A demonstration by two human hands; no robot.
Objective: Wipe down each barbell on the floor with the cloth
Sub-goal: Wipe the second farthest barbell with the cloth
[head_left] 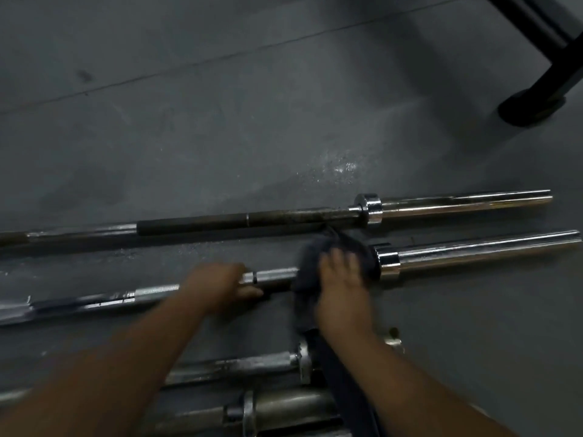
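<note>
Several chrome barbells lie side by side on the grey floor. My right hand (342,290) grips a dark cloth (310,263) wrapped over the shaft of the middle barbell (473,252), just left of its collar. A long tail of the cloth trails down towards me across the nearer bars. My left hand (217,283) holds the same shaft a little further left, thumb under it. The far barbell (284,217) lies parallel beyond, with a dark knurled shaft. The image is blurred around my right hand.
Nearer barbells (239,369) with collars lie at the bottom, partly under my arms. A black rack foot (533,105) stands at the top right. A wet or scuffed patch (344,167) marks the floor beyond the far bar.
</note>
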